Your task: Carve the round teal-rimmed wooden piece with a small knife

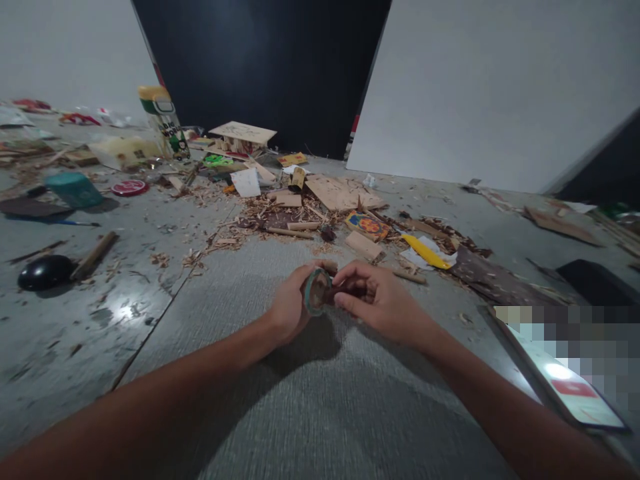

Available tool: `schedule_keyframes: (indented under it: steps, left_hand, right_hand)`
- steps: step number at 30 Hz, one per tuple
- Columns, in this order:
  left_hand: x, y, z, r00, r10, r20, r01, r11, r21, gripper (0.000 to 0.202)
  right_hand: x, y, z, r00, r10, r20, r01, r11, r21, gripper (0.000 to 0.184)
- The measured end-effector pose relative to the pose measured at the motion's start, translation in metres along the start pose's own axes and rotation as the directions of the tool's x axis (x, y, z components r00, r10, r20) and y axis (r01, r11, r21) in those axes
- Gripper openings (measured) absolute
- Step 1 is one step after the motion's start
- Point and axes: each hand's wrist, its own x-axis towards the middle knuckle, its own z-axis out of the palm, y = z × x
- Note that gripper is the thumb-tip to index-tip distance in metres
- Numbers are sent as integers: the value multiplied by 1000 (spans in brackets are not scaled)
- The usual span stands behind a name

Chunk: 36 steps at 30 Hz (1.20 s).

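Note:
Low over the grey floor, my left hand [293, 303] is closed around a small round teal-rimmed piece [316, 292] with a brownish inside. The piece stands on edge, facing my right hand; whether it is a lid or a shallow cup I cannot tell. My right hand [383, 300] is closed in a pinch on a dark brown object [345, 293], whose near end reaches the teal-rimmed piece. Its kind is mostly hidden by the fingers. Just beyond the hands lie wood shavings, a pale wooden block [363, 245] and a thin wooden stick [290, 233].
A clear bottle [167, 127] with a yellow-green lid stands at the back left. Leftward are a teal round container [74, 190], a red disc [130, 187] and a glossy black dome [46, 273]. A yellow object [427, 252] and a lit phone [583, 397] lie at right.

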Motion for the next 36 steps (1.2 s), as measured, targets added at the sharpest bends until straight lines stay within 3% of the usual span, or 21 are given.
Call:
schedule_keyframes:
  steps: [4,11,18,21,25,29,33,36]
  left_hand:
    - [1,2,3,994,-64,92,66,998,-16,22]
    - [2,0,0,991,-74,114,67,995,70,30]
    - [1,0,1,988,-87,128,70,989,128,31]
    - [0,0,1,988,-83,129,65,988,137,34]
    - [1,-2,-1,991,-88,96,77,991,109,31]
    - [2,-3,-2,990,-98,100,89,992,92,34]
    - [1,-3,-2,994,-68,80,61,994,92,27]
    - [1,-2,-2,994,-66,92,58,994,89,27]
  right_hand:
    - [5,8,11,999,34,-2,-34,993,117,5]
    - [9,18,17,1000,28,8,-29,940,341,14]
    - [7,16,21,985,146,94,-170,921,350,17]
    - [9,15,21,993,112,33,-116,915,386,15]
    - [10,16,23,985,148,86,-169,920,354,15]
    - [9,17,24,996,94,-3,-87,931,355,15]
    - [9,16,25,994,97,43,-106,943,315,14]
    - [9,15,25,997,75,-7,-69,948,310,12]
